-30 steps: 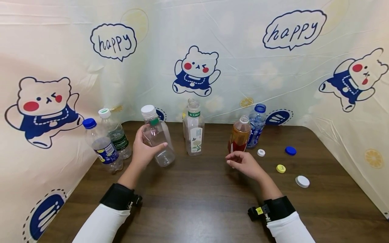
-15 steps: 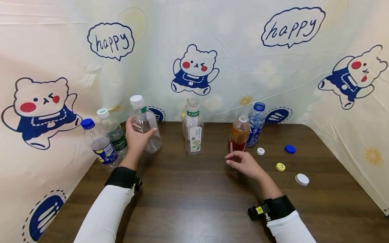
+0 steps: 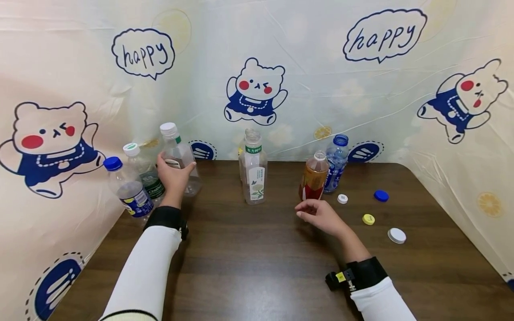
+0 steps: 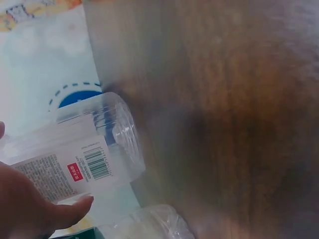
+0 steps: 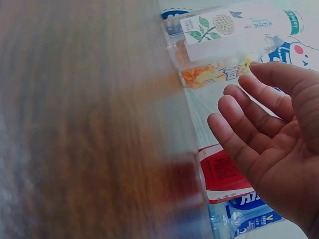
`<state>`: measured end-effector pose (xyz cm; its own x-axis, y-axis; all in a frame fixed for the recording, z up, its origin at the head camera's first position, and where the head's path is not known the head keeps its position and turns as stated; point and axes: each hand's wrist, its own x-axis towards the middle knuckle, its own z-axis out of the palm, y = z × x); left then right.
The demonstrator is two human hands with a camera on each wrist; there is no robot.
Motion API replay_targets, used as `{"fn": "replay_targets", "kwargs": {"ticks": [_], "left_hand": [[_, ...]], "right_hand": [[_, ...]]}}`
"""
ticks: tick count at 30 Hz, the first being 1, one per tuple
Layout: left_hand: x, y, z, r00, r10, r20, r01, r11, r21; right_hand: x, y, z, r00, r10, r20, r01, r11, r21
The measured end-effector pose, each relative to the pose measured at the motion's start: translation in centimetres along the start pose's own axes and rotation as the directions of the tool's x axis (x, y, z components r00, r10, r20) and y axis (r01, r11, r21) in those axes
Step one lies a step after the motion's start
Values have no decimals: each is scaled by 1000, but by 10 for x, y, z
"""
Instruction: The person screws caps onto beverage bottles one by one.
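My left hand (image 3: 173, 174) grips a clear plastic bottle (image 3: 184, 156) with a white cap around its middle, at the back left. The bottle tilts slightly, and its barcode label (image 4: 84, 167) faces the left wrist view. Beside it stand a white-capped bottle with a green label (image 3: 151, 183) and a blue-capped bottle with a blue label (image 3: 138, 203). My right hand (image 3: 323, 217), fingers loosely bent, holds nothing just in front of an uncapped bottle with an orange and red label (image 3: 314, 178). Its palm (image 5: 284, 149) shows in the right wrist view.
An uncapped clear bottle (image 3: 254, 178) stands at the back middle, partly hiding another behind it. An uncapped blue bottle (image 3: 336, 165) is at the back right. Loose on the table (image 3: 257, 263) lie a small white cap (image 3: 342, 199), blue cap (image 3: 381, 195), yellow cap (image 3: 368, 219) and larger white cap (image 3: 397, 236).
My left hand has carried the clear bottle back and to the left, next to the two capped bottles. The right hand has stayed almost still.
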<state>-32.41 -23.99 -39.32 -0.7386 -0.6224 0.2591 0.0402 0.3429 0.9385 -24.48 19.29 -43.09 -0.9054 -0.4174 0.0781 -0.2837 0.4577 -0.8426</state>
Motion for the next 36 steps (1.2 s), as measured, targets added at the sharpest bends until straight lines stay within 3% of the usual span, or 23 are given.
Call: {"fn": "replay_targets", "kwargs": {"ticks": [11, 19, 30, 36], "left_hand": [[15, -1, -4, 997, -24, -75, 27, 999, 36], [15, 4, -4, 994, -90, -60, 94, 994, 64], [12, -1, -3, 996, -76, -41, 79, 995, 61], [4, 3, 1, 994, -113, -5, 114, 991, 71]], "right_hand": [[3, -3, 1, 1000, -9, -4, 9, 1000, -27], [3, -3, 1, 1000, -16, -9, 16, 999, -33], [1, -1, 2, 1000, -15, -3, 15, 999, -29], [0, -3, 1, 1000, 4, -1, -4, 1000, -22]]}}
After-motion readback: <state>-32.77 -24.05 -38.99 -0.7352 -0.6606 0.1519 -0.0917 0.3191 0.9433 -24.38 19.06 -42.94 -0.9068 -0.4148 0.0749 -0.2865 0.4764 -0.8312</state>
